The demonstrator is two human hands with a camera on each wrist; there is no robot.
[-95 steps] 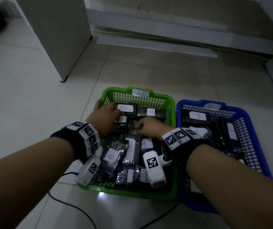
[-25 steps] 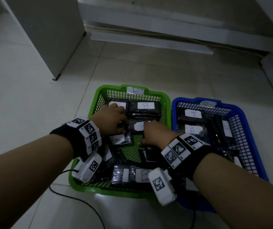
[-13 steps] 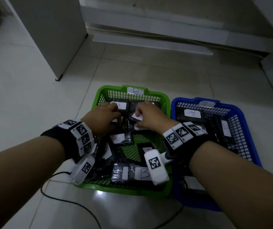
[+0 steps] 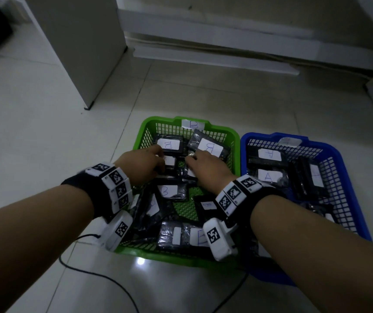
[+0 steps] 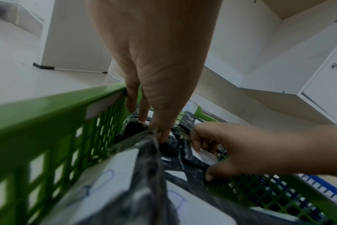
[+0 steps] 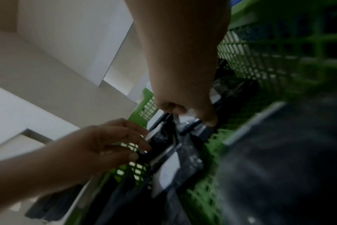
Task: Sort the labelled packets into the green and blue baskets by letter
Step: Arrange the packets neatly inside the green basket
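The green basket (image 4: 145, 128), tagged B on its far rim, holds several black packets with white B labels (image 4: 169, 144). Beside it on the right, the blue basket (image 4: 332, 149) holds packets labelled A (image 4: 268, 176). Both hands are inside the green basket. My left hand (image 4: 146, 164) curls down on a packet at the middle left, its fingertips (image 5: 160, 135) at that packet's edge. My right hand (image 4: 206, 168) pinches a black packet (image 6: 190, 121) between thumb and fingers. Which letter that packet bears is hidden.
A black cable (image 4: 104, 276) runs over the tiled floor in front of the baskets. A white cabinet (image 4: 75, 48) stands at the far left. A low ledge (image 4: 215, 62) lines the wall behind. The baskets touch side by side.
My right hand has drawn back from the far right of the green basket, where a tilted B packet now shows. Both hands now sit close together at the basket's middle.
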